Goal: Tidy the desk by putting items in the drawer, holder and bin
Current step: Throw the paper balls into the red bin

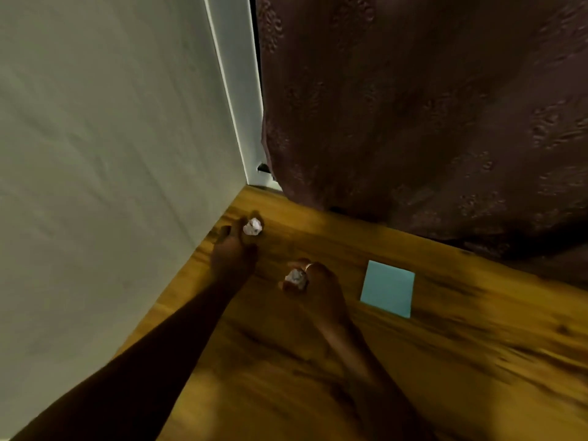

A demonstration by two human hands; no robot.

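Observation:
Two small crumpled white paper balls are on the wooden desk (413, 361). My left hand (234, 253) reaches to the far left corner and pinches one paper ball (253, 226) between its fingertips. Closer to me, my right hand (318, 281) curls its fingers round the second paper ball (296, 277). A light blue sticky-note pad (388, 288) lies flat on the desk just right of my right hand. No drawer, holder or bin is in view.
A pale wall (111, 154) runs along the desk's left edge. A dark brown patterned curtain (429, 106) hangs at the back and drapes onto the desk's far edge. A white frame (237, 90) stands in the corner.

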